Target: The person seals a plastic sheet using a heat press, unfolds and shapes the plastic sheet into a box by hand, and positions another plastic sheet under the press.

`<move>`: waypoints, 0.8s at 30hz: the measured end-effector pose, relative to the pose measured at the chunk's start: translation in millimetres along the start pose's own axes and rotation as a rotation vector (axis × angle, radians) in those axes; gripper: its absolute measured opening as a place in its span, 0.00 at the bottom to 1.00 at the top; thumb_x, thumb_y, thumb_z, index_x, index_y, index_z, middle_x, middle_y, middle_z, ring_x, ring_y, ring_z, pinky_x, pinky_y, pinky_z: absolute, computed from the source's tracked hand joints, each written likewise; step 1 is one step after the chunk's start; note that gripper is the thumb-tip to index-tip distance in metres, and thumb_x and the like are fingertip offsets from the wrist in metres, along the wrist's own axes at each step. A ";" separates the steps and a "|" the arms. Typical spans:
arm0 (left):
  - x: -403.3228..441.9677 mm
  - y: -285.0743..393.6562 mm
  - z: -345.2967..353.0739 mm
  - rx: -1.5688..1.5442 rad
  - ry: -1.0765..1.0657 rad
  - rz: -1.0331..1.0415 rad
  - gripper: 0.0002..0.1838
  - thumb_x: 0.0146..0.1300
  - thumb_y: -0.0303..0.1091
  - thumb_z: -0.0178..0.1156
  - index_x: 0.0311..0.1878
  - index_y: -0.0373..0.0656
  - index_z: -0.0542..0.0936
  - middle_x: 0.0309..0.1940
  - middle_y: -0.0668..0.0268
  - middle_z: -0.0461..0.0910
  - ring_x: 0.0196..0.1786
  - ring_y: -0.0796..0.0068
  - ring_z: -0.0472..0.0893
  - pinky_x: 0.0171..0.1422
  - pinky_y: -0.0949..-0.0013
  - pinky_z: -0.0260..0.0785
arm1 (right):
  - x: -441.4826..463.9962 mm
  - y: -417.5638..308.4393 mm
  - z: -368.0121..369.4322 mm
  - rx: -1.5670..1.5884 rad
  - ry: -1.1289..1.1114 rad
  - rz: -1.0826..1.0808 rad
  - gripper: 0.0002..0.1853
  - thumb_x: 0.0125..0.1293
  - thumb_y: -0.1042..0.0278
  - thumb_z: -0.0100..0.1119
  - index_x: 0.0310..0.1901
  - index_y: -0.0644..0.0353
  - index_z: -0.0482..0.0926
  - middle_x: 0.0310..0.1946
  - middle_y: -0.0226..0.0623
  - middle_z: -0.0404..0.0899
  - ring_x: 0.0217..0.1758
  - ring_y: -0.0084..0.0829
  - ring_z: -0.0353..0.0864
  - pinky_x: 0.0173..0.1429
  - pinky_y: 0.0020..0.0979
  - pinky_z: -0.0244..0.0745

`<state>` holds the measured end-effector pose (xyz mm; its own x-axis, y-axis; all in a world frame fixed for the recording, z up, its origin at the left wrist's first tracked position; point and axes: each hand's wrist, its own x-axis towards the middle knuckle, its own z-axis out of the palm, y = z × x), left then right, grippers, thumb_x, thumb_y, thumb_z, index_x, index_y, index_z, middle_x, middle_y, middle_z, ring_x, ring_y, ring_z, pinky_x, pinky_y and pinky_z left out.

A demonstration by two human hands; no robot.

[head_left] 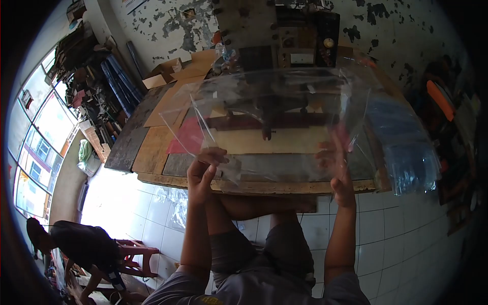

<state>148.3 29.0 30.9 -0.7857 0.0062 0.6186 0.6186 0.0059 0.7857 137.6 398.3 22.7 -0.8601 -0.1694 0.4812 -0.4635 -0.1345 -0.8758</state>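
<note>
A large clear plastic sheet, folded at its sides, is held up over the workbench. My left hand has its fingers bent around the sheet's lower left edge. My right hand is at the lower right side, partly behind the clear plastic, its fingers spread against it. Through the sheet a pale yellow strip shows on the bench, with red pieces at its left and right. Beyond it stands a dark press machine.
Stacked clear bluish plastic hangs over the bench's right edge. Flattened cardboard lies at the left. A person bends beside a red stool at the lower left. Shelves with an orange item stand at the right.
</note>
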 end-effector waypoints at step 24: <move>0.2 79.2 -47.0 0.053 0.324 -0.039 0.22 0.82 0.37 0.53 0.70 0.33 0.78 0.55 0.56 0.86 0.54 0.71 0.86 0.53 0.67 0.79 | 33.9 -47.9 61.3 -0.008 -0.092 -0.012 0.61 0.64 0.23 0.61 0.86 0.59 0.51 0.84 0.43 0.54 0.68 0.33 0.72 0.61 0.36 0.76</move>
<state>197.2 -17.5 93.7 -0.7629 -0.3138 0.5652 0.5808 0.0515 0.8124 143.8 339.2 83.3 -0.8311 -0.2570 0.4931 -0.4761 -0.1293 -0.8699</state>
